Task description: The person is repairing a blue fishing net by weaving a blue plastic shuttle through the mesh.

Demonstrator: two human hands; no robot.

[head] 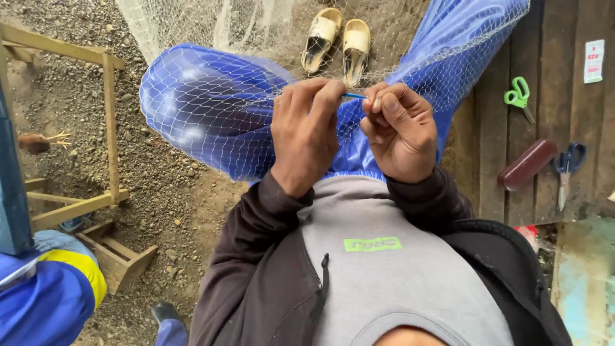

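My left hand (306, 131) and my right hand (400, 131) are raised close together over my lap. Between their fingertips runs a thin blue netting needle (354, 96), and both hands pinch it along with strands of white fishing net (211, 96). The net drapes over my knees, which are covered in shiny blue trousers (198, 109). My dark sleeves and a grey top fill the lower middle of the view.
A pair of tan sandals (337, 38) lies on the gravel ahead. On the dark wooden planks at right lie green scissors (519, 96), blue scissors (567, 166) and a dark red cylinder (526, 165). A wooden frame (109, 128) stands at left. Another person's blue-and-yellow sleeve (51, 288) shows at lower left.
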